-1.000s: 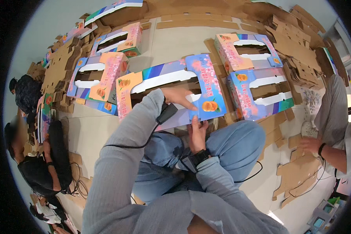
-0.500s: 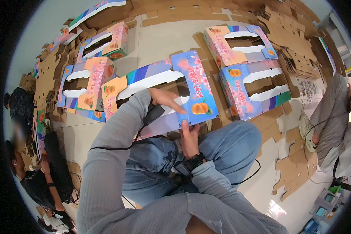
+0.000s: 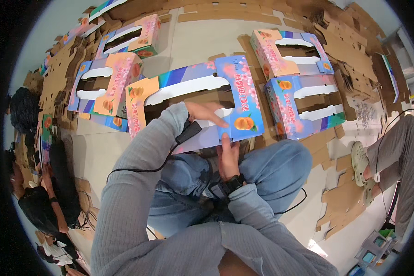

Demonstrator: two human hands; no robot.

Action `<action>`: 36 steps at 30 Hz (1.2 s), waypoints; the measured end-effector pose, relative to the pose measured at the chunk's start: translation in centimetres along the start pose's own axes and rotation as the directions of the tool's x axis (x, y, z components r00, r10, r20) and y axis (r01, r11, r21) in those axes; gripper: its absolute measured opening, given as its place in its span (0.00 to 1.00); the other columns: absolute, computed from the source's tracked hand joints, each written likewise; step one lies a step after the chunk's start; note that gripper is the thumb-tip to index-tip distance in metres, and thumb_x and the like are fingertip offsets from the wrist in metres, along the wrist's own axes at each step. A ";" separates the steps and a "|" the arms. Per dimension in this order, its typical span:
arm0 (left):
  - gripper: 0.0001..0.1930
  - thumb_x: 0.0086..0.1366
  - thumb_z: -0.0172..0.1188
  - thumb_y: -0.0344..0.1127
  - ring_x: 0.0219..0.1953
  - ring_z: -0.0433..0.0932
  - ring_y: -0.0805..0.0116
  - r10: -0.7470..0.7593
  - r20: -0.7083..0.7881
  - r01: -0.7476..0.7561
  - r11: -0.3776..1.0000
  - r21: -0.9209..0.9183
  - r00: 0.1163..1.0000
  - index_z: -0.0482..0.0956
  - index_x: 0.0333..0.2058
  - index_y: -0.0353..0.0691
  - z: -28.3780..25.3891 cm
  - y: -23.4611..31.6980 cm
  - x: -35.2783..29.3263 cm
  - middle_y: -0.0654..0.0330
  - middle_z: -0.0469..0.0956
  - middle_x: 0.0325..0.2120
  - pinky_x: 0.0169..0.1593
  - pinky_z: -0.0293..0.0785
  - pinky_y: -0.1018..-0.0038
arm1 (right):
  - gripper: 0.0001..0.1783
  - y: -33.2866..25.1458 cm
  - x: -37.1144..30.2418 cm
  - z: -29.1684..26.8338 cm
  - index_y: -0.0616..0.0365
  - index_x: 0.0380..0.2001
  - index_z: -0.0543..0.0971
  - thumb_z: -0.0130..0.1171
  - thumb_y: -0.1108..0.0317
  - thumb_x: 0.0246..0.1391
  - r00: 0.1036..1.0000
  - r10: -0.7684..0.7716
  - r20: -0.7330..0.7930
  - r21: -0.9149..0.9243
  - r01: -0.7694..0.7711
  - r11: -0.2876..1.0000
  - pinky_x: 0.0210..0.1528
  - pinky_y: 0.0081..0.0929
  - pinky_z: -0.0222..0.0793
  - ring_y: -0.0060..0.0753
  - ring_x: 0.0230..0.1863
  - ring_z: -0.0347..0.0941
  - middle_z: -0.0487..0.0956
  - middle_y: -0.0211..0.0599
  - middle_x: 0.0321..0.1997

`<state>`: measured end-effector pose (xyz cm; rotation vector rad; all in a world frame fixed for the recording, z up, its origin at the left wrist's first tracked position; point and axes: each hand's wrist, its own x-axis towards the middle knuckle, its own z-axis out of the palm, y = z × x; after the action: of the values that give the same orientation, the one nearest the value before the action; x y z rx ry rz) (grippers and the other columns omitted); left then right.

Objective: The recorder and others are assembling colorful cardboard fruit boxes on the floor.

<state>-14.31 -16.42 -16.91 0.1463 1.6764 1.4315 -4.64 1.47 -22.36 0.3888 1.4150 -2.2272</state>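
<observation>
A printed cardboard fruit carton (image 3: pixel 246 99), blue and peach with pictures of oranges and pink blossom, lies before my knees with its cut-out window facing up. My left hand (image 3: pixel 206 112) reaches over the near rim of the window. Its thumb lies along the near strip beside the blue end panel, while the other fingers are partly hidden in the opening. Below it, my right hand (image 3: pixel 228 158) is at the carton's near wall, thumb raised against the upper edge and fingers curled by the side. Both hands grip the carton near its right front corner.
Similar cartons stand at left (image 3: pixel 122 76) and right (image 3: pixel 285 108). Stacks of flat brown cardboard (image 3: pixel 349 50) line both sides. Loose cardboard (image 3: pixel 342 202) lies on the floor at right. A person's legs (image 3: pixel 395 156) are at far right; other people sit at far left.
My left hand has shifted slightly right along the carton's near strip, and both hands stay at the same corner. The whole view has shifted slightly. The person's legs at right have moved.
</observation>
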 end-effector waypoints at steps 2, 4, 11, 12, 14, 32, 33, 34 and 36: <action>0.36 0.55 0.65 0.52 0.53 0.69 0.64 0.027 -0.078 -0.019 0.994 0.104 0.997 0.66 0.55 0.35 0.4 0.2 -0.4 0.54 0.73 0.48 0.56 0.63 0.71 | 0.29 0.0 0.0 0.0 0.53 0.57 0.60 0.55 0.53 0.58 1.000 -0.013 0.011 0.076 0.013 0.997 0.57 0.28 0.56 0.24 0.55 0.62 0.66 0.28 0.55; 0.37 0.55 0.64 0.54 0.54 0.68 0.62 0.059 -0.146 -0.028 0.979 0.203 0.988 0.65 0.55 0.34 1.0 0.5 -1.1 0.52 0.73 0.49 0.57 0.62 0.70 | 0.29 -0.1 -0.2 0.0 0.52 0.57 0.60 0.56 0.53 0.58 0.999 0.033 -0.002 0.053 -0.033 0.998 0.57 0.29 0.56 0.24 0.55 0.62 0.66 0.28 0.55; 0.41 0.57 0.55 0.62 0.56 0.67 0.49 0.174 -0.573 0.259 0.762 0.594 0.801 0.61 0.57 0.33 5.9 0.7 -3.7 0.42 0.68 0.52 0.58 0.60 0.59 | 0.30 -0.3 -0.4 0.1 0.51 0.58 0.60 0.55 0.52 0.58 0.997 0.072 0.003 0.062 -0.072 0.995 0.53 0.27 0.58 0.21 0.51 0.62 0.66 0.26 0.53; 0.42 0.57 0.54 0.62 0.57 0.66 0.47 0.248 -0.624 0.307 0.701 0.643 0.741 0.59 0.59 0.33 6.6 0.4 -4.0 0.42 0.67 0.53 0.58 0.58 0.54 | 0.30 -0.3 -0.4 0.1 0.51 0.58 0.60 0.55 0.52 0.58 0.998 0.060 -0.002 0.061 -0.060 0.996 0.53 0.27 0.58 0.21 0.51 0.62 0.66 0.26 0.53; 0.43 0.57 0.54 0.62 0.58 0.64 0.47 0.305 -0.652 0.337 0.662 0.669 0.694 0.57 0.60 0.33 8.0 -0.5 -4.7 0.43 0.65 0.55 0.59 0.55 0.51 | 0.30 -0.2 -0.3 0.1 0.51 0.58 0.61 0.55 0.51 0.58 0.999 -0.015 0.040 0.113 0.010 0.993 0.50 0.26 0.59 0.19 0.47 0.62 0.67 0.25 0.52; 0.61 0.42 0.61 0.71 0.63 0.53 0.42 0.271 -0.605 0.351 0.612 0.709 0.748 0.49 0.63 0.29 8.1 -1.4 -5.7 0.38 0.54 0.60 0.63 0.42 0.46 | 0.38 0.3 0.3 -0.4 0.60 0.62 0.51 0.58 0.55 0.57 0.995 -0.010 0.096 0.129 -0.003 0.992 0.55 0.29 0.63 0.30 0.55 0.65 0.66 0.38 0.56; 0.61 0.41 0.62 0.71 0.63 0.52 0.42 0.258 -0.600 0.354 0.610 0.709 0.757 0.48 0.63 0.29 8.1 -1.3 -5.7 0.38 0.54 0.60 0.63 0.42 0.46 | 0.39 0.3 0.4 -0.4 0.61 0.62 0.51 0.57 0.56 0.57 0.992 -0.054 0.110 0.152 0.037 0.988 0.55 0.30 0.63 0.30 0.55 0.65 0.66 0.38 0.56; 0.61 0.41 0.62 0.70 0.64 0.52 0.42 0.264 -0.602 0.362 0.598 0.715 0.753 0.48 0.63 0.29 8.2 -1.2 -5.7 0.38 0.54 0.61 0.63 0.43 0.45 | 0.38 0.4 0.3 -0.4 0.62 0.62 0.51 0.57 0.56 0.57 0.995 -0.048 0.091 0.139 0.035 0.990 0.55 0.29 0.62 0.30 0.55 0.64 0.66 0.38 0.56; 0.61 0.41 0.63 0.70 0.64 0.52 0.42 0.271 -0.606 0.357 0.605 0.712 0.748 0.48 0.63 0.29 8.3 -1.0 -5.8 0.39 0.54 0.61 0.62 0.43 0.45 | 0.38 0.4 0.4 -0.3 0.63 0.61 0.52 0.57 0.55 0.57 0.999 -0.004 0.047 0.097 -0.001 0.995 0.54 0.28 0.62 0.29 0.54 0.64 0.66 0.38 0.56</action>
<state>-4.87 -14.15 -14.02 0.0748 2.8518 0.5396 -4.77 1.55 -22.94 0.3650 1.2867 -2.2972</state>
